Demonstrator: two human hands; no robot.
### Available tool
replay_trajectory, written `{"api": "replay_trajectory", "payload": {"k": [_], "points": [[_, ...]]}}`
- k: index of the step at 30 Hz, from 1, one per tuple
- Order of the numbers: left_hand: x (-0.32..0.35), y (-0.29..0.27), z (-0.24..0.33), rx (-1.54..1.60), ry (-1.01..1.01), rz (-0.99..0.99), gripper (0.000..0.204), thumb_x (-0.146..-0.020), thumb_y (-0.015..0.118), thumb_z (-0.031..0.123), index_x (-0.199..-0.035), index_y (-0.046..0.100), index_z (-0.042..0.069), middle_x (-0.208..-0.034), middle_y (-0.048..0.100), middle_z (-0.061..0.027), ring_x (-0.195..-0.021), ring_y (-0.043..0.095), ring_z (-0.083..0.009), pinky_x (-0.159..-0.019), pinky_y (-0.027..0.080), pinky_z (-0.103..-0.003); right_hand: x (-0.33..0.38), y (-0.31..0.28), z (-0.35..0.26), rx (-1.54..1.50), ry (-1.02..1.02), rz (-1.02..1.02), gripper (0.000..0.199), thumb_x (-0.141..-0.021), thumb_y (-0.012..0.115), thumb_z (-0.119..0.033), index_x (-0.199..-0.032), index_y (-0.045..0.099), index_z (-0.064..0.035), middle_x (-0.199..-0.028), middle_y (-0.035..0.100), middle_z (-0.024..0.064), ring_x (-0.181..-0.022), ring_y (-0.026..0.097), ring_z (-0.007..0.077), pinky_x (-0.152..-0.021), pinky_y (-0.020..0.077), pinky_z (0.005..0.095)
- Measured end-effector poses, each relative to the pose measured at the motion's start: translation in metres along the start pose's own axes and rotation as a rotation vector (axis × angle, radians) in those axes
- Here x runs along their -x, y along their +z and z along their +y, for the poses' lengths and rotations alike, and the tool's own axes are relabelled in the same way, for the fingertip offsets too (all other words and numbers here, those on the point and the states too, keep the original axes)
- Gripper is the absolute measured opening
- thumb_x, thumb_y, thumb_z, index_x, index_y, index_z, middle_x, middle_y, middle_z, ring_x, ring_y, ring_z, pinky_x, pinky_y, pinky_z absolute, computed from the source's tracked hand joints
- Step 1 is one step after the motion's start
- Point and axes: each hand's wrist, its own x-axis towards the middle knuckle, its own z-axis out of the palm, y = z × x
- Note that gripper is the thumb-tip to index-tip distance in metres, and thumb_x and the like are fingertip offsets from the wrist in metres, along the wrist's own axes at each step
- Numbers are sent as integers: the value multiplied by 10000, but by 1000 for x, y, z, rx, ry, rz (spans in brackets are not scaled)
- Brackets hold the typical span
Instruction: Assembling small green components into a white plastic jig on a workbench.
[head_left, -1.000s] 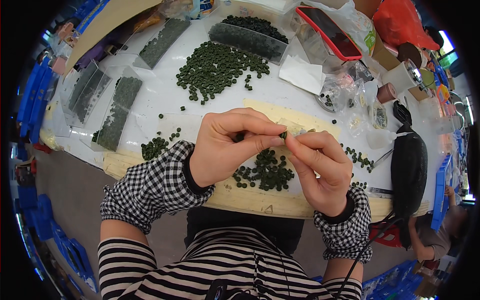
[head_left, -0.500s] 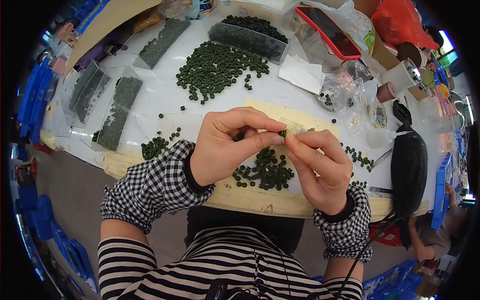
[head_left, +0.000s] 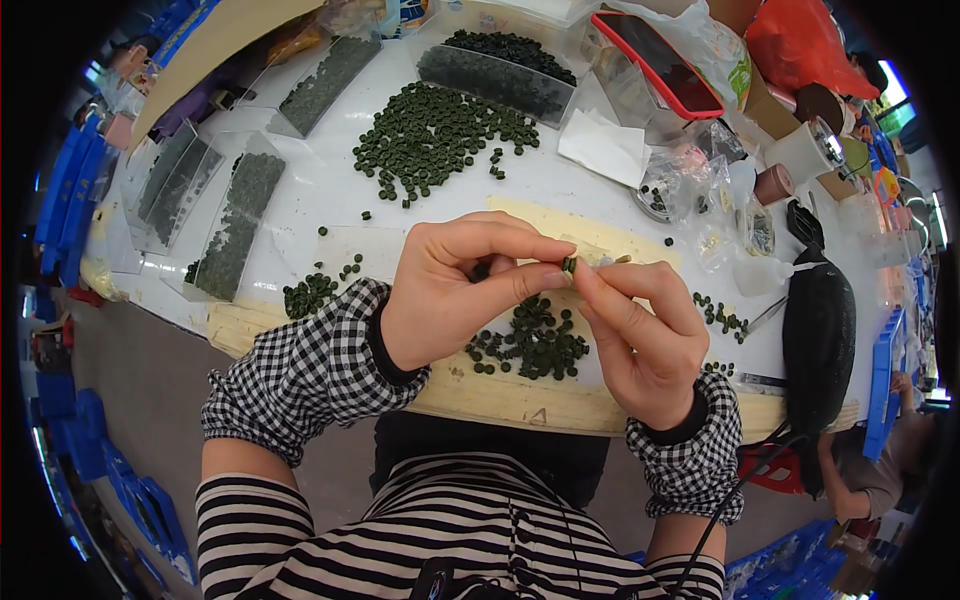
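Above the table's near edge, my left hand pinches a small dark green round piece between thumb and forefinger. A paler band shows on the side of that piece. My right hand is closed beside it, with its fingertips touching or almost touching the piece. Behind the right fingers a small tan tip sticks out; what it belongs to is hidden. Under my hands lies a loose heap of similar green pieces, and a smaller group sits by my left cuff.
A large pile of green pieces lies farther back, before a clear box of them. More clear trays stand left. A phone in a red case, white tissue and black pouch are right. Another person sits far right.
My right hand has shifted very slightly right and down, and the green piece shows a little more between the fingertips. My left hand stays almost still, keeping its pinch.
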Motion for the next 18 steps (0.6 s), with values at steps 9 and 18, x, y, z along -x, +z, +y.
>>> {"api": "replay_trajectory", "payload": {"k": [9,18], "points": [[-4,1,3,-62,-78,33,195,-829,692,-6,-1024,691,-3,-762,595,12,-602,398,-13,-562,348,-175,0,-1,1,39,20,2,388,-723,717,60,-1098,693,-37,-893,635,65,-711,568,188,-602,457,278],[-31,-42,-30,-886,83,15,204,-809,701,117,-992,689,29,-635,483,41,-510,320,-6,-487,297,-180,1,-2,4,87,57,47,324,-738,713,51,-1051,702,-30,-872,626,81,-710,581,190,-603,469,278]]}}
